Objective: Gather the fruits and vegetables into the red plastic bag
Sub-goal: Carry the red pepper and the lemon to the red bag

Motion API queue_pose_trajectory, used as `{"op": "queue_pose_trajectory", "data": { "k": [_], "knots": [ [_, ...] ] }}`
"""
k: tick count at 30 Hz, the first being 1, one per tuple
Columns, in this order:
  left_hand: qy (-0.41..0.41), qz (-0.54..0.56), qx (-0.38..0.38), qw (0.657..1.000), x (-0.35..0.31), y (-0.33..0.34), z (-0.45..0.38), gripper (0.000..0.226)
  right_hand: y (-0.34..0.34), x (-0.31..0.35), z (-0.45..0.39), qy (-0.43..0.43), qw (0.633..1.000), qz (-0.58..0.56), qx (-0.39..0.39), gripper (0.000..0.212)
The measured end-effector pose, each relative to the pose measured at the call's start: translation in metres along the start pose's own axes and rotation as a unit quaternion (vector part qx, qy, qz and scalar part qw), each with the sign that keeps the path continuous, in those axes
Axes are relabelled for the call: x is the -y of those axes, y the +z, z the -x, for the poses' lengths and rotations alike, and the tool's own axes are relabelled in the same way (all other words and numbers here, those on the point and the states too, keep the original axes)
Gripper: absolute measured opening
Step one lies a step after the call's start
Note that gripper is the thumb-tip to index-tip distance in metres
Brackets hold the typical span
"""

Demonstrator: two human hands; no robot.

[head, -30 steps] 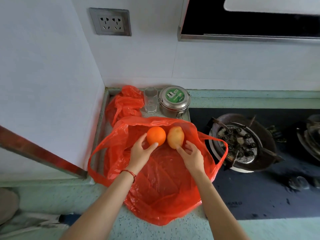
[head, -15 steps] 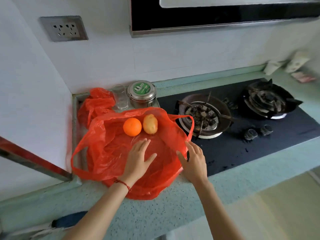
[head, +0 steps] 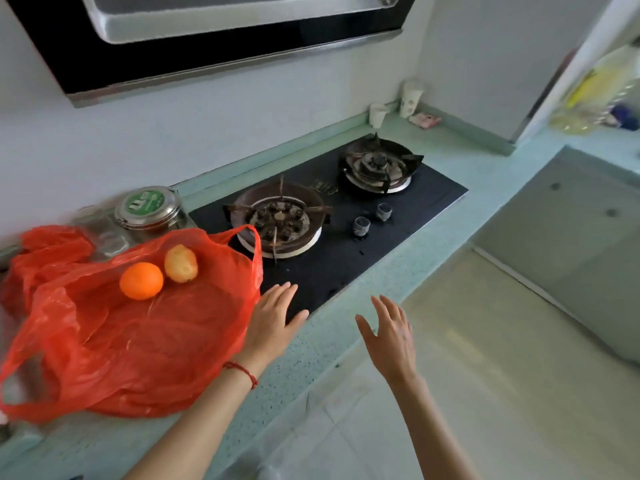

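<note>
The tin's [head: 149, 207] green label was unreadable. Left of both slack, empty hands [head: 272, 323] [head: 391, 336], the crinkled translucent red bag [head: 131, 341] held 1 orange [head: 141, 280] and 1 potato [head: 180, 259].

Red plastic bag [head: 131, 341]: left side cut off by the picture's left edge; its near wall veils the counter [head: 346, 344] beneath, and whether the orange [head: 141, 280] and potato [head: 180, 259] lie inside it or on top of the film cannot be told. Second red bag [head: 48, 244] at the counter's back left corner: contents hidden, partly covered by the first; clear glass [head: 107, 233] beside the steel tin [head: 149, 209] blurred, its lower part hidden. Range hood [head: 221, 39] cut off by the top edge; yellowish bag [head: 599, 95] at the right edge blurred, contents unreadable; label on the tin lid too small to read.
</note>
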State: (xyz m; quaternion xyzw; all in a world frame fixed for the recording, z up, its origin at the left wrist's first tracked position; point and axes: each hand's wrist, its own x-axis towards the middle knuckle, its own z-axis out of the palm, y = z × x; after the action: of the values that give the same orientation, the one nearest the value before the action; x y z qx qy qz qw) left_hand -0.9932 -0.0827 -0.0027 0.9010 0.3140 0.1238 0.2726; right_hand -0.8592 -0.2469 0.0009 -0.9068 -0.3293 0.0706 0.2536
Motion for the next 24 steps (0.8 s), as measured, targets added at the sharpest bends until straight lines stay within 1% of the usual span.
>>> {"op": "queue_pose_trajectory", "data": {
  "k": [2, 6, 10, 12, 15, 18, 20, 24],
  "knots": [
    [0.021, 0.006, 0.022, 1.0, -0.029, 0.018, 0.0, 0.084, -0.017, -0.027, 0.013, 0.022, 1.0, -0.002, -0.023, 0.055],
    [0.074, 0.008, 0.061, 0.995, -0.086, 0.053, 0.003, 0.081, -0.046, -0.081, 0.041, 0.078, 0.995, -0.001, -0.067, 0.063],
    [0.137, -0.011, 0.092, 0.986, -0.135, 0.089, 0.008, 0.083, -0.078, -0.133, 0.075, 0.143, 0.985, 0.003, -0.096, 0.052],
    [0.163, -0.017, 0.114, 0.98, -0.159, 0.104, 0.01, 0.084, -0.093, -0.154, 0.093, 0.17, 0.98, 0.009, -0.107, 0.052],
    [0.201, -0.025, 0.139, 0.969, -0.191, 0.125, 0.014, 0.087, -0.112, -0.179, 0.116, 0.213, 0.97, 0.012, -0.117, 0.053],
    [0.231, -0.021, 0.161, 0.959, -0.218, 0.142, 0.015, 0.087, -0.126, -0.198, 0.133, 0.241, 0.957, 0.016, -0.159, 0.059],
    [0.254, -0.026, 0.176, 0.951, -0.233, 0.153, 0.014, 0.087, -0.133, -0.209, 0.142, 0.265, 0.949, 0.017, -0.172, 0.058],
    [0.274, -0.039, 0.189, 0.942, -0.255, 0.171, 0.0, 0.089, -0.143, -0.228, 0.147, 0.292, 0.936, 0.036, -0.192, 0.059]
  ]
}}
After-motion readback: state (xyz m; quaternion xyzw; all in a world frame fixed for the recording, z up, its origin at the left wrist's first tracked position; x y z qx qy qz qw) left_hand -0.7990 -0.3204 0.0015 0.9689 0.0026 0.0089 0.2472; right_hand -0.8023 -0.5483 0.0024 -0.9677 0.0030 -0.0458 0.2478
